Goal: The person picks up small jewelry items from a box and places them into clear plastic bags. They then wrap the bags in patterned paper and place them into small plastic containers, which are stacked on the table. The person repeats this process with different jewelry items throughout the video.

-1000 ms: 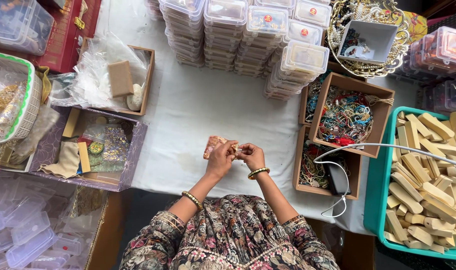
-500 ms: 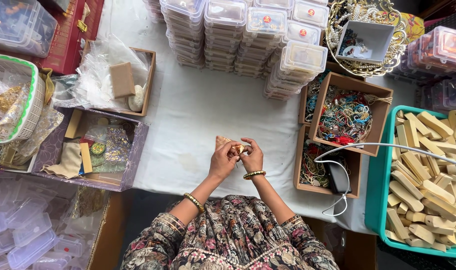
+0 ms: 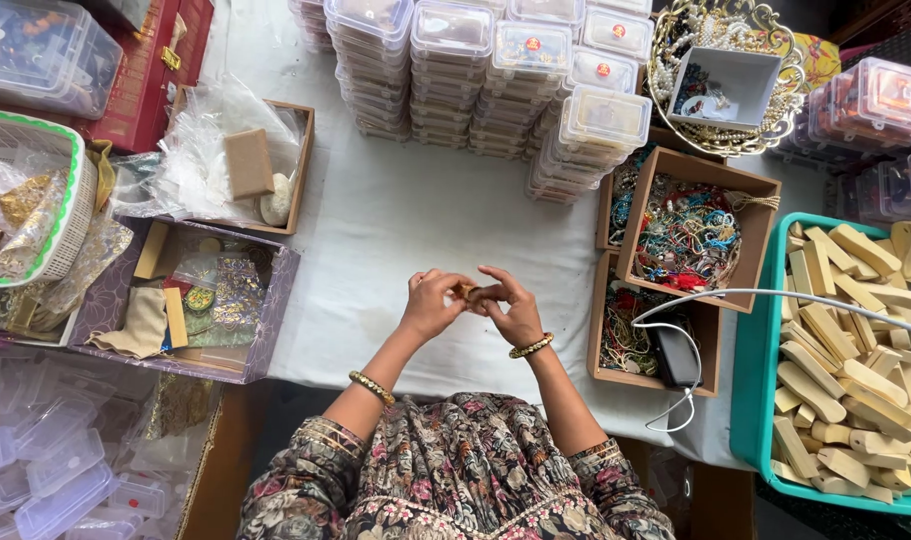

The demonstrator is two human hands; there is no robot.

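Nearest the camera, a person in a dark flowered garment (image 3: 456, 470) is reaching both forearms out over a white cloth-covered table (image 3: 416, 220). The left hand (image 3: 432, 305) and right hand (image 3: 514, 308) are meeting just above the cloth, each wrist wearing a gold bangle. The fingers of both hands are curling inward and pinching a small tan piece (image 3: 468, 292) between their tips; it is sitting right between the two hands, mostly hidden, so its shape is hard to tell.

At about eight o'clock from the hands, clear plastic boxes (image 3: 36, 460) are lying in a heap. At nine o'clock, a purple tray (image 3: 271, 310) is holding cloth and gold-patterned packets. At three o'clock, a brown cardboard box (image 3: 608, 330) of beaded strings is lying just beside a dark device with a white cable (image 3: 776, 296). Further right, a teal crate (image 3: 751, 380) is holding pale wooden blocks.

At ten o'clock, an open box (image 3: 301, 160) is holding plastic wrap and a tan block. At twelve o'clock, stacks of lidded clear containers (image 3: 496, 70) are standing well apart from the hands. At one o'clock, a gold filigree basket (image 3: 776, 100) is holding a small white box.
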